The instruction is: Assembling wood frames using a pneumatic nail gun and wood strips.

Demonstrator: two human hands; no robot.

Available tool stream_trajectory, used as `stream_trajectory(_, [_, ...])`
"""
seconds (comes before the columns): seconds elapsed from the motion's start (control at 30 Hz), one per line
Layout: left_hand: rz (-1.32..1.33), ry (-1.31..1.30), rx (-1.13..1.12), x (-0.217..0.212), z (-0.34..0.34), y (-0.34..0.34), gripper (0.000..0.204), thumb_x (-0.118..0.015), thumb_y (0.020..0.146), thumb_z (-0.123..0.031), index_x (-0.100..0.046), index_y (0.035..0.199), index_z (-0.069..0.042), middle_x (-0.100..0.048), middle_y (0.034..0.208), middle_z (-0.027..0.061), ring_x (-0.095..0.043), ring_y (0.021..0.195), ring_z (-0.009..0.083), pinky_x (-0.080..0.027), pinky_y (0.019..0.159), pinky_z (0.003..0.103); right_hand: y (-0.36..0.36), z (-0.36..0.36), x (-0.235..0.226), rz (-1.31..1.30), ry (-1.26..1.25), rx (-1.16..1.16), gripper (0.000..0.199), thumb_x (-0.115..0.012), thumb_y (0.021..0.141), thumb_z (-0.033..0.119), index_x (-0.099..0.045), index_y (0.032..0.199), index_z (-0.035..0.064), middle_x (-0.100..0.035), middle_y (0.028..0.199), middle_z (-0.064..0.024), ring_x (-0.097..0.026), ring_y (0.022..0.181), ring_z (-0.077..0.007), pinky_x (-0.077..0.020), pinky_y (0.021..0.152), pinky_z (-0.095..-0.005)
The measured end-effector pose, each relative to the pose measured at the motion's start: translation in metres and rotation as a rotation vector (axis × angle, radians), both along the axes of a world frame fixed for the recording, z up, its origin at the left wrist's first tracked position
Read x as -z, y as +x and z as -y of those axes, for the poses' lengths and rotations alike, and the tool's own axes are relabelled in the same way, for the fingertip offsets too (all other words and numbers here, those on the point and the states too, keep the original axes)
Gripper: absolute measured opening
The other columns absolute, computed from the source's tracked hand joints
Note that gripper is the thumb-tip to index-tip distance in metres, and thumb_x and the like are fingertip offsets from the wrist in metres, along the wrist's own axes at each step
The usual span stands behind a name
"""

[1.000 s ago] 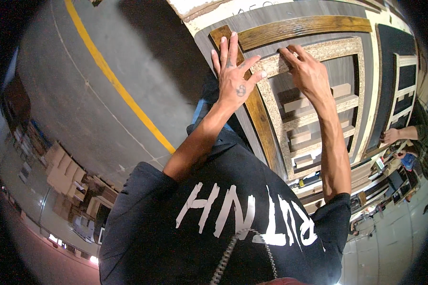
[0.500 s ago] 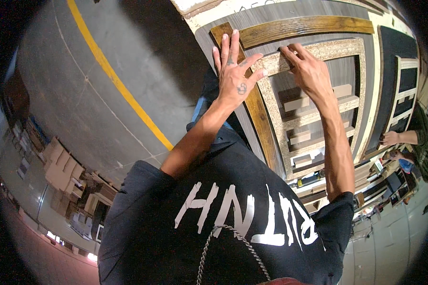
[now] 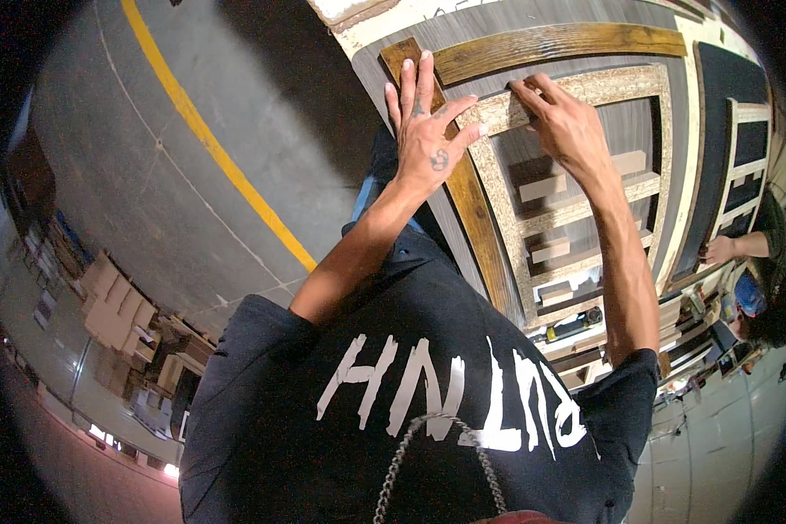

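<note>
A light chipboard frame (image 3: 585,87) lies on a grey worktable (image 3: 498,22), inside a darker wooden frame (image 3: 559,39). My left hand (image 3: 428,140) lies flat, fingers spread, over the near corner where the two frames meet. My right hand (image 3: 563,122) pinches the top rail of the chipboard frame with its fingertips. Short wooden blocks (image 3: 541,185) sit within the frame's openings.
Grey concrete floor with a yellow line (image 3: 210,144) runs on the left. Another person's hand (image 3: 720,251) and arm reach in at the right edge. More frames (image 3: 747,148) lie on the far right of the table. Cardboard stacks (image 3: 113,301) stand at lower left.
Both hands stay on the frame corner; only the view has shifted a little.
</note>
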State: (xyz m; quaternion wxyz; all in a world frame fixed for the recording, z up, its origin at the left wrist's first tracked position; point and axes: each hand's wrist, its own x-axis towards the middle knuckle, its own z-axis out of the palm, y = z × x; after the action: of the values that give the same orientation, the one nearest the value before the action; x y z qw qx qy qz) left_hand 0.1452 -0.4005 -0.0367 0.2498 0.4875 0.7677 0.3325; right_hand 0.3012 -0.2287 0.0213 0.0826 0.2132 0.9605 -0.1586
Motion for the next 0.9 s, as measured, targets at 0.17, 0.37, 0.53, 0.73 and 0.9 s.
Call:
stream_trajectory(0.17, [0.011,-0.014,0.003,-0.002,0.0,0.0,0.039,-0.076,0.081,-0.044,-0.074,0.115,-0.024,-0.006,0.166,0.0102,0.001,0.152,0.0363,0.004,0.119,0.057,-0.001,-0.004,0.001,0.037,-0.056,-0.058,0.057,-0.061,0.078,-0.004,-0.057,0.134,0.0078,-0.056,0.112,-0.0071,-0.067,0.083,-0.0241,-0.0604,0.07,-0.0338])
stream_trajectory(0.37, [-0.02,-0.051,0.04,-0.01,-0.004,-0.002,0.038,-0.075,0.082,-0.038,-0.071,0.116,-0.02,-0.005,0.165,0.0154,0.002,0.151,0.0408,0.002,0.117,0.061,-0.004,-0.007,-0.004,0.084,-0.019,-0.108,0.058,-0.064,0.076,-0.002,-0.057,0.133,0.006,-0.055,0.115,-0.0069,-0.067,0.082,-0.0221,-0.0612,0.07,-0.0331])
stream_trajectory(0.53, [-0.049,-0.075,0.068,-0.013,-0.006,-0.001,0.039,-0.075,0.083,-0.032,-0.068,0.119,-0.019,-0.003,0.165,0.0184,0.001,0.15,0.0449,0.0,0.116,0.065,-0.003,-0.007,-0.002,0.092,-0.035,-0.101,0.059,-0.063,0.075,-0.005,-0.057,0.133,0.0055,-0.055,0.117,-0.0078,-0.067,0.083,-0.0237,-0.0611,0.071,-0.0339])
stream_trajectory(0.73, [-0.065,-0.102,0.07,-0.014,-0.006,-0.003,0.038,-0.073,0.085,-0.035,-0.068,0.121,-0.022,-0.002,0.165,0.018,0.001,0.15,0.0447,0.0,0.116,0.065,-0.006,-0.008,-0.001,0.089,-0.072,-0.115,0.056,-0.059,0.077,-0.009,-0.057,0.132,0.0034,-0.054,0.12,-0.0095,-0.067,0.084,-0.0252,-0.0609,0.072,-0.0352])
stream_trajectory(0.9, [-0.072,-0.111,0.081,-0.013,-0.007,-0.004,0.043,-0.074,0.084,-0.041,-0.068,0.122,-0.023,-0.001,0.165,0.0156,0.001,0.15,0.0431,0.001,0.117,0.062,-0.006,-0.008,-0.003,0.103,-0.059,-0.116,0.051,-0.057,0.08,-0.009,-0.057,0.13,0.0014,-0.053,0.122,-0.0101,-0.068,0.082,-0.0257,-0.0607,0.071,-0.0357])
